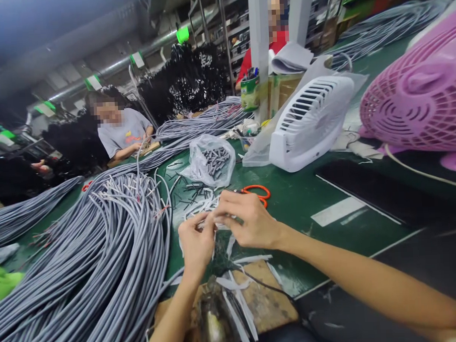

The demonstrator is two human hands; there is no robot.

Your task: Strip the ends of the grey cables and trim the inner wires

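My left hand [196,243] and my right hand [249,219] meet over the green table, both with fingers closed in a pinch. What lies between their fingertips is too small and hidden to make out. Scissors with orange handles [257,187] lie just behind my right hand. White strips [194,209] and short dark tube pieces [198,186] are scattered beyond the fingers. A big bundle of grey cables [117,236] spreads to the left of my left hand, some ends stripped to thin wires. A clear plastic bag [195,160] holds many short dark tubes.
A wooden board [275,302] with white strips and a dark, shiny object [215,318] sits below my forearms. To the right are a white fan [312,122], a pink fan [417,92] and a black flat panel [380,189]. Two people [124,127] are across the table.
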